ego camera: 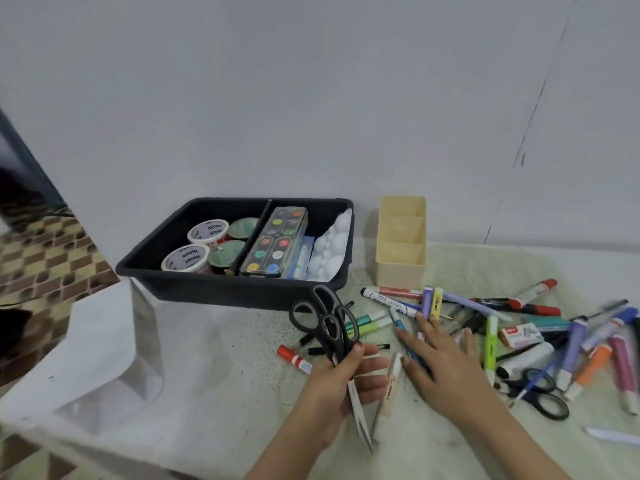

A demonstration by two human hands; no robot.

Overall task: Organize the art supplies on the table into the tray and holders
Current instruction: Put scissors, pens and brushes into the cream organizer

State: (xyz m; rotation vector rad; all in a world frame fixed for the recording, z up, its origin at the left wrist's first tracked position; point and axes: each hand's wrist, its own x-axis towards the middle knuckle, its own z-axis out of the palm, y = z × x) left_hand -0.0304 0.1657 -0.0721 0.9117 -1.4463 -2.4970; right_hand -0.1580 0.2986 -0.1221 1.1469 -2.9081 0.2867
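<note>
My left hand (341, 377) grips two pairs of black-handled scissors (329, 323) around their middle, handles up and blades pointing down toward me. They hang just in front of the black tray (194, 287). My right hand (440, 355) lies flat with straight fingers on the pile of pens and markers (485, 320), fingertips touching a blue pen (398, 322). The cream three-slot holder (400, 268) stands behind the pile, with nothing visible in it. Another black pair of scissors (540, 393) lies right of my right wrist.
The tray holds tape rolls (188, 258), a watercolour palette (273, 242) and white foam balls (330, 251). A red-capped marker (294, 356) lies left of my left hand. An eraser box (519, 336) sits among the markers. The table's edge drops off on the left.
</note>
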